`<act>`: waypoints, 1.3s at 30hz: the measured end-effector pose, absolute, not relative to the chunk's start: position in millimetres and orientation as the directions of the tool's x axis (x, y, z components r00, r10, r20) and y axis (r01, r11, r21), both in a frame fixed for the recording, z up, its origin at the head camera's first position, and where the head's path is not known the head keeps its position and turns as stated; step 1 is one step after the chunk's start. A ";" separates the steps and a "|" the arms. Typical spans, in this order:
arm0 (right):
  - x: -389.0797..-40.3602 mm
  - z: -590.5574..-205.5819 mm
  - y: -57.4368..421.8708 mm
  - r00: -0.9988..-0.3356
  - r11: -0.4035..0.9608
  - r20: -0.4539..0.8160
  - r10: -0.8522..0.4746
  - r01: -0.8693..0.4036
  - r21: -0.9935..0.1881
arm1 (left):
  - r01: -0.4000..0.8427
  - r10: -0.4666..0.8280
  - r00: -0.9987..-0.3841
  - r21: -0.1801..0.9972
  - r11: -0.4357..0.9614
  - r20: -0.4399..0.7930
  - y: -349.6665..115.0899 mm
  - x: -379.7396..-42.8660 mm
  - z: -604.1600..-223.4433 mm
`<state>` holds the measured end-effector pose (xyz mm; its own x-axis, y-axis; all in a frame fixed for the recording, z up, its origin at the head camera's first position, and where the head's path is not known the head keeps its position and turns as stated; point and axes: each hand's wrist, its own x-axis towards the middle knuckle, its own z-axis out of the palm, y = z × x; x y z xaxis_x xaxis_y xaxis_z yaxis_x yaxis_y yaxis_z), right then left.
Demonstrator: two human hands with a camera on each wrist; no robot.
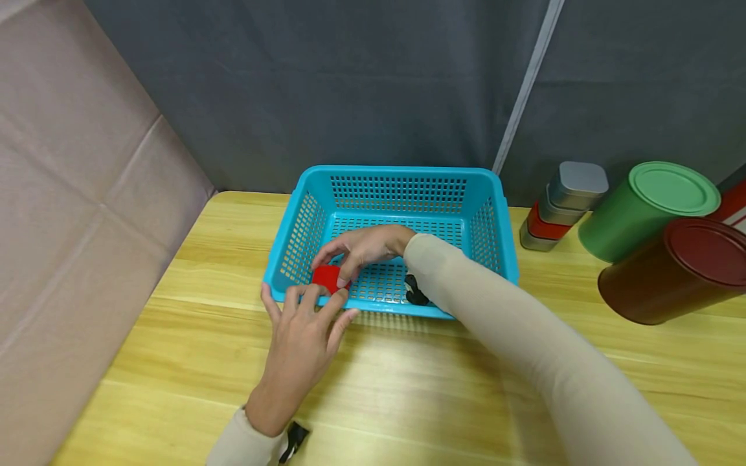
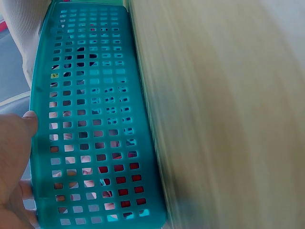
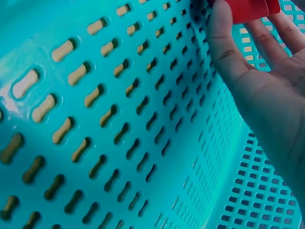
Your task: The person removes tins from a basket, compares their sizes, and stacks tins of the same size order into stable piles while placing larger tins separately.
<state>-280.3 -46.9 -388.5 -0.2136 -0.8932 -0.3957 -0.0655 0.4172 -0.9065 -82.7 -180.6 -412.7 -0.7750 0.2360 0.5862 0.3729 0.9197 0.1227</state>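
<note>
A blue plastic basket [image 1: 402,169] with perforated walls stands on the wooden table. Inside its near left corner is a small red tin-like container [image 1: 326,277], partly covered by fingers. My right hand [image 1: 370,247] reaches down into the basket and holds this container between thumb and fingers. In the right wrist view, the red container [image 3: 250,8] shows only in part, at the top edge. My left hand [image 1: 303,333] hooks its fingers over the front rim at the left, close beside the container, with the thumb outside. The left wrist view shows the basket wall [image 2: 95,86] at this hand.
Right of the basket stands a stack of small tins [image 1: 559,200], silver and red. Beyond it are a green canister [image 1: 647,210] and a dark red canister [image 1: 670,272]. A grey curtain [image 1: 350,84] hangs behind, and a pale padded wall [image 1: 87,194] borders the left.
</note>
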 end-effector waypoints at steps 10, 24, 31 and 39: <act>-280.3 -391.0 -47.9 -0.190 0.418 -0.409 -0.893 -0.013 -0.908 | 0.368 0.232 -0.785 0.132 0.920 0.575 -181.0 -82.5 -412.4; -278.2 -390.2 -47.0 -0.210 0.392 -0.382 -0.900 -0.005 -0.920 | 0.369 0.227 -0.786 0.140 0.919 0.575 -181.6 -82.4 -413.4; -274.6 -378.5 -41.7 -0.265 0.366 -0.346 -0.900 -0.029 -0.930 | 0.379 0.236 -0.790 0.149 0.913 0.566 -182.3 -82.0 -411.7; -272.0 -357.0 -30.6 -0.347 0.333 -0.299 -0.889 -0.039 -0.942 | 0.394 0.239 -0.767 0.144 0.908 0.595 -183.5 -82.4 -411.0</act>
<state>-272.0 -30.6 -357.0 -0.3471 -0.8887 -0.2995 -0.0392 0.3328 -0.9422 -82.4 -183.5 -411.0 -0.7674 0.2389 0.5950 0.3944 0.9076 0.1442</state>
